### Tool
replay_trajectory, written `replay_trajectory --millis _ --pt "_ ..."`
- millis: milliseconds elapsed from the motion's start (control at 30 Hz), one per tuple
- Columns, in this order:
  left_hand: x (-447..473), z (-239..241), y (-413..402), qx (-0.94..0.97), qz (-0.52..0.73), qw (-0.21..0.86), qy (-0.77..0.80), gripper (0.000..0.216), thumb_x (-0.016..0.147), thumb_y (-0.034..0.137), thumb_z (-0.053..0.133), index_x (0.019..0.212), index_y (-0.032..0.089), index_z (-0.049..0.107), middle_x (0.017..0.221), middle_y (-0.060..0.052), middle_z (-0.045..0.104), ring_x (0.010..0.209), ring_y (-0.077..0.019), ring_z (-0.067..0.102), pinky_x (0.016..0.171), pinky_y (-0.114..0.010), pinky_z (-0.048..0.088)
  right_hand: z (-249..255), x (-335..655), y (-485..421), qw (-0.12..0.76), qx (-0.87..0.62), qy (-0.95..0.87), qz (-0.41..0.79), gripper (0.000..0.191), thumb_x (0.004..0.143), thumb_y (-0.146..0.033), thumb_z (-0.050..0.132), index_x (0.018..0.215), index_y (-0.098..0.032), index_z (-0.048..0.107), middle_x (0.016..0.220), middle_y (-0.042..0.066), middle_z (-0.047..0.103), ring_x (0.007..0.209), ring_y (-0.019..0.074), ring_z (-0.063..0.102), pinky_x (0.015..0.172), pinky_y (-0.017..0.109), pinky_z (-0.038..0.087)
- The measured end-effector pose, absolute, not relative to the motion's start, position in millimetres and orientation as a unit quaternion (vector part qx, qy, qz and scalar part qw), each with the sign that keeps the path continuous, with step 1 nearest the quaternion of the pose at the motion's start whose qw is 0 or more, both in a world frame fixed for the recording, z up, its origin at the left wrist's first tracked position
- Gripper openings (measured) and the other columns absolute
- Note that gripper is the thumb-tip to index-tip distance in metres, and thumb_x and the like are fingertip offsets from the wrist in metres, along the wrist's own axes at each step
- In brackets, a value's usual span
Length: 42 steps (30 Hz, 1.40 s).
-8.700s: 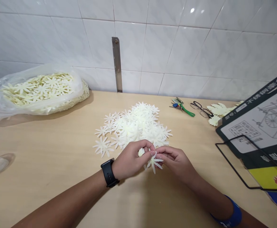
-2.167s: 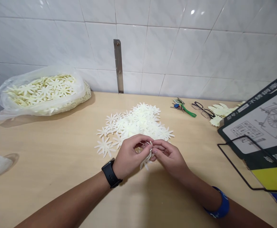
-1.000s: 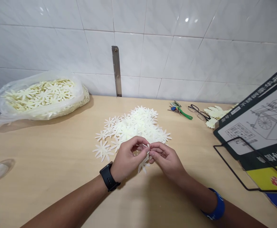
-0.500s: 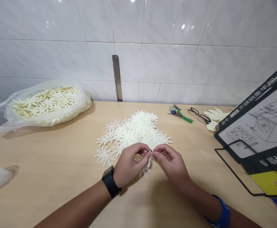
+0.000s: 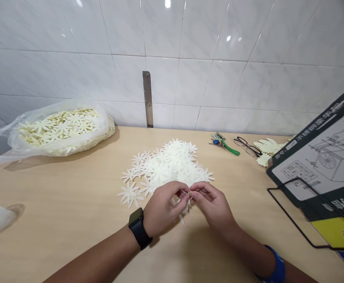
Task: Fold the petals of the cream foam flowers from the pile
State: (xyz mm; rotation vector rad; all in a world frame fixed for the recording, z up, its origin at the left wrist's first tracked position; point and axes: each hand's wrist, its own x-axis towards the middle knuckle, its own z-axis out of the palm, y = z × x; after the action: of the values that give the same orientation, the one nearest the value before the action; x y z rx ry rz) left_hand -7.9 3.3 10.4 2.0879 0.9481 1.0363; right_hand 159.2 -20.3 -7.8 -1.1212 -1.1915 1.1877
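My left hand, with a black watch on its wrist, has thumb and index finger pinched together. Its fingertips meet those of my right hand, also in a pinch, and a white flower-shaped cutout is held between them. Only a few petals of that cutout show below the fingers; the rest is hidden. Just beyond both hands a loose pile of flat white flower cutouts lies on the table.
At the left lies an open plastic bag full of similar cutouts. Keys with a green strap, glasses and more cutouts lie at the back right. A printed box with a black wire handle leans in from the right.
Both hands keep their pinch, and the fingertips have drawn closer together. Fewer petals show beneath them. The whole view has shifted slightly.
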Motion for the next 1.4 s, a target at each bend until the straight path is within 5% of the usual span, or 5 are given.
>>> replay_trajectory --millis 600,1400 --pt "-9.2 13.4 10.1 0.702 0.425 0.43 0.376 0.008 0.087 0.021 0.056 0.084 0.017 0.062 0.089 -0.005 0.066 0.082 -0.0154 0.06 0.069 -0.025 0.047 -10.1 173.4 -5.3 0.587 -0.49 -0.429 0.482 0.018 0.081 -0.035 0.069 0.078 -0.019 0.06 0.07 -0.001 0.06 0.063 0.0122 0.057 0.059 0.024 0.048" --pt "-12.3 15.7 3.7 0.804 0.38 0.334 0.313 0.009 0.09 0.017 0.052 0.084 0.02 0.059 0.1 -0.004 0.068 0.074 -0.0123 0.057 0.065 -0.024 0.044 -0.2 198.5 11.4 0.651 -0.489 -0.335 0.474 0.015 0.073 -0.027 0.074 0.075 -0.018 0.062 0.066 -0.003 0.059 0.054 0.0089 0.052 0.05 0.021 0.043"
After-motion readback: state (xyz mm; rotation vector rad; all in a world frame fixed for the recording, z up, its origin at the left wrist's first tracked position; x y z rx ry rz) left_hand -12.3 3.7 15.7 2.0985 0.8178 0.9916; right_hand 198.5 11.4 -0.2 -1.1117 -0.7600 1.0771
